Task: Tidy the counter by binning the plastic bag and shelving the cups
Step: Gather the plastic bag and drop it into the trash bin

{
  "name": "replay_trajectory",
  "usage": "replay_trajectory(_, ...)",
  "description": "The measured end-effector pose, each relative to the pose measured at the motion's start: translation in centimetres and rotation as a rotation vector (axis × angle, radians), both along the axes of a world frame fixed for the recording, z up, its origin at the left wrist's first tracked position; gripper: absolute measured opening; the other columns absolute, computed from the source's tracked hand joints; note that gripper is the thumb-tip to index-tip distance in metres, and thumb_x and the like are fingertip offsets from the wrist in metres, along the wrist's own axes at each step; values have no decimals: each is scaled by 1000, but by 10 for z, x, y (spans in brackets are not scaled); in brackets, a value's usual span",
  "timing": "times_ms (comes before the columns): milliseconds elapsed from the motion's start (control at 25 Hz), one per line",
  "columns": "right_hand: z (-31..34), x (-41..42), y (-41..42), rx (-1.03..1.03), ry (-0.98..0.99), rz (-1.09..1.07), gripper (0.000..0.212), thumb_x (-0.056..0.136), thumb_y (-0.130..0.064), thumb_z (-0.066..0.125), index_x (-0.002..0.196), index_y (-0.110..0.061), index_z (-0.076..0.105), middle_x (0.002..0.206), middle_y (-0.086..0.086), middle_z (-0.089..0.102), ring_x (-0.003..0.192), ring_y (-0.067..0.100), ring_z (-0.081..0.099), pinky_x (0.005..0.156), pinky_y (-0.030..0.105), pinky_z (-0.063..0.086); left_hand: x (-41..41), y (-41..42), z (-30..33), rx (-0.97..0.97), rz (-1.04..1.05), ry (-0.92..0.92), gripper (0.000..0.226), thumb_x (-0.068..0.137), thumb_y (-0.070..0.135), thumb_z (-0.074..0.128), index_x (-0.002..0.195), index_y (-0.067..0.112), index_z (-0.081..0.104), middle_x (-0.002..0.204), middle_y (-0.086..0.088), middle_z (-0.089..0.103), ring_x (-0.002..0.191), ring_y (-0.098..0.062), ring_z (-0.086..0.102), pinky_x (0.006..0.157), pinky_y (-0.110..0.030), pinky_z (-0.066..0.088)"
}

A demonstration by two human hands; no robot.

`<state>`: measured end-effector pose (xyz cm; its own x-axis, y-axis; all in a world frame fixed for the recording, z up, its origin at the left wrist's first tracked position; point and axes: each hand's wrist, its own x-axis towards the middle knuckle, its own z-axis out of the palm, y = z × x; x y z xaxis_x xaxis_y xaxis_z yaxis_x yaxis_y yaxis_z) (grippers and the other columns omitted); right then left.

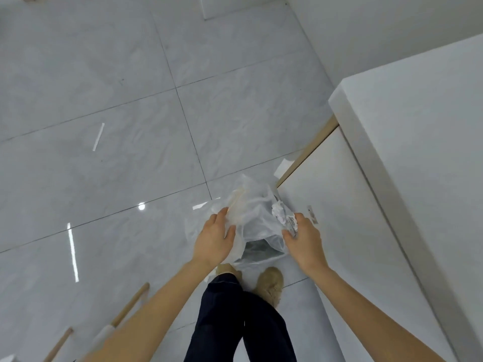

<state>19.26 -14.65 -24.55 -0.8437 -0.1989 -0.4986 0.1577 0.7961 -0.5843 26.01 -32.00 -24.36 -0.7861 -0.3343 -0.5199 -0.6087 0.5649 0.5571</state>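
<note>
I look straight down at the floor. A crumpled translucent plastic bag (252,212) hangs low over the tiles in front of my feet, and a dark bin opening (257,249) shows through and below it. My left hand (215,239) grips the bag's left side. My right hand (303,237) pinches its right edge, where white crumpled material bunches up. No cups are in view.
A white counter top (418,142) runs along the right, with a white cabinet door (337,205) and wooden trim under it. Grey glossy floor tiles (117,126) fill the left. Wooden legs (130,304) stand at lower left. My shoes and dark trousers are below the bag.
</note>
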Motion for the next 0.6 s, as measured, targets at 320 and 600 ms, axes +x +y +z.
replay_trajectory(320,-129,-6,5,77,-129,-24,27,89,-8,47,116,-4,48,109,18,56,97,31,55,73,27,40,-20,27,-144,67,-51,-186,47,94,28,35,139,19,25,117,-15,61,103,-28,58,84,-31,44)
replay_trajectory(600,-225,-25,-5,132,-136,68,16,88,-9,47,101,-2,53,103,21,59,84,29,54,68,31,39,-25,36,-240,79,-125,-265,47,94,32,32,137,15,26,110,-19,63,97,-33,60,83,-40,48)
